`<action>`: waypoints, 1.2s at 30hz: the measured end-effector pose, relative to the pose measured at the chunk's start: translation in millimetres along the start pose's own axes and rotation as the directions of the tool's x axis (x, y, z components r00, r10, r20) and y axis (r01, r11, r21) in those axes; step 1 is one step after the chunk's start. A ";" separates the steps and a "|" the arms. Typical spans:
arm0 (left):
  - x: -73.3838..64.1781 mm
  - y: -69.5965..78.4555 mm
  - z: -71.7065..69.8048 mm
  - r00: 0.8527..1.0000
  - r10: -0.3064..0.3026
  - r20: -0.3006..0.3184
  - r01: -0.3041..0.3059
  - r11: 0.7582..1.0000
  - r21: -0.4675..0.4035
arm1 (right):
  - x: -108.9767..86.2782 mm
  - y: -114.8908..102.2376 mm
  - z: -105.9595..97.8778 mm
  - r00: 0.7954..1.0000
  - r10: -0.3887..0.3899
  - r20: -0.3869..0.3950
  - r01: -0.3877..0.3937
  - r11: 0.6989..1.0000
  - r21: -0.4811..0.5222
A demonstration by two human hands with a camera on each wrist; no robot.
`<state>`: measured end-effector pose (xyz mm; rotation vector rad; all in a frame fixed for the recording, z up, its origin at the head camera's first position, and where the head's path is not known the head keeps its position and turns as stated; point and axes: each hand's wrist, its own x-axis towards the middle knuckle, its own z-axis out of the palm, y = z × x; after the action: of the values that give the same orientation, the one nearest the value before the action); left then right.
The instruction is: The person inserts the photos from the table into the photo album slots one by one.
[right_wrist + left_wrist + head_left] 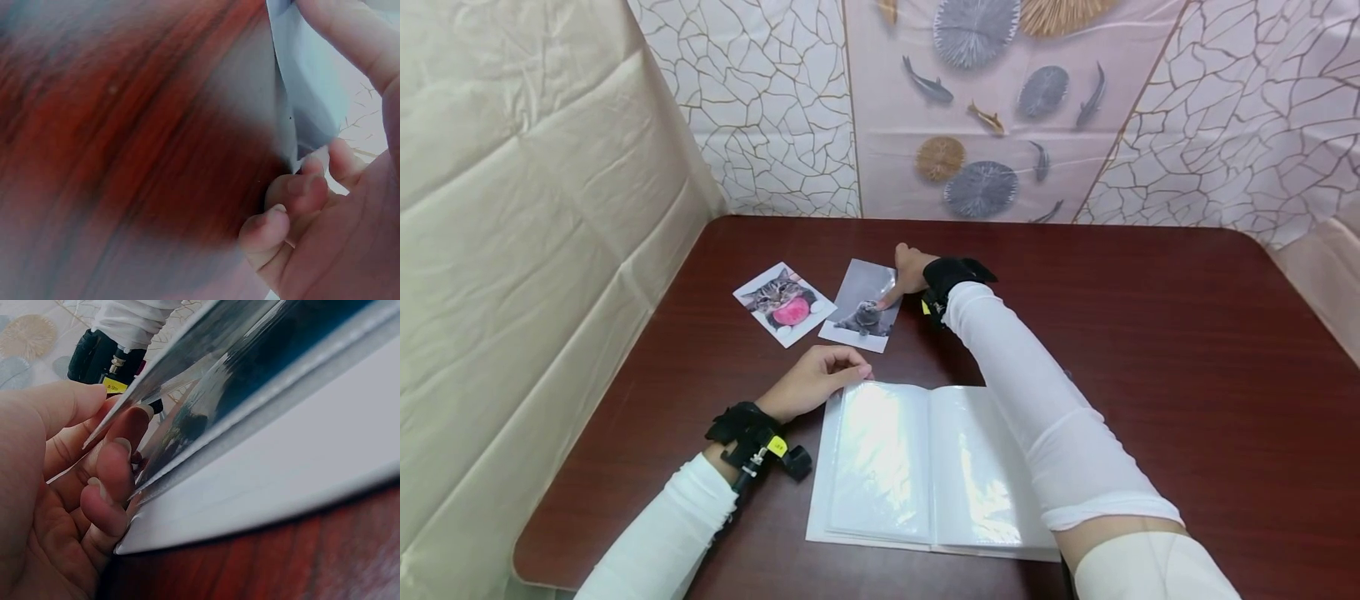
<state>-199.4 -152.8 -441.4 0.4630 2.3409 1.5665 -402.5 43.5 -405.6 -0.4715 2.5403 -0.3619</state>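
An open photo album point(883, 458) with clear plastic pockets lies on the table. At its top left corner my left hand point(816, 383) pinches a clear page point(206, 369), thumb above and fingers curled beneath; the left wrist view shows this page raised off the ones below. Farther forward, my right hand point(912, 271) holds the right edge of a grey cat photo point(868, 304), thumb over the print. From the right wrist, the photo's edge point(290, 94) runs between thumb and curled fingers. A second photo point(782, 304), a tabby cat with a pink object, lies just left.
The dark red-brown table point(1187, 375) has rounded corners. Behind it hangs a patterned cloth point(775, 108), and a cream cloth point(535, 250) drapes along the left side. My right forearm in its white sleeve point(1045, 417) crosses over the album's right page.
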 end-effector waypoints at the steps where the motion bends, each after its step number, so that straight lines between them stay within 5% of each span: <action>1: 0.0 -0.1 -0.1 1.000 0.002 0.000 -0.002 1.000 0.000 | -1.2 0.4 -0.4 1.000 0.000 0.001 0.000 1.000 0.006; 10: 0.0 -2.0 0.3 1.000 0.004 0.003 -0.004 1.000 0.011 | -9.1 13.7 2.0 0.989 -0.122 -0.080 0.130 0.987 0.096; 18: -2.5 -4.1 -0.5 1.000 0.011 0.002 -0.011 1.000 0.023 | -26.3 25.8 1.5 0.961 -0.265 -0.083 0.277 0.896 0.347; 25: -4.2 -1.6 -1.4 1.000 0.017 0.005 -0.017 0.999 0.037 | -50.5 26.6 -2.4 0.961 -0.247 -0.125 0.276 0.831 0.483; 36: -2.4 0.1 -0.7 0.996 0.077 0.052 -0.080 0.995 0.054 | -70.7 36.3 -5.1 0.949 -0.204 -0.239 0.295 0.839 0.456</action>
<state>-197.4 -154.3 -440.9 0.6066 2.3608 1.5083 -358.0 105.3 -382.2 -0.5926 2.4255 -1.1620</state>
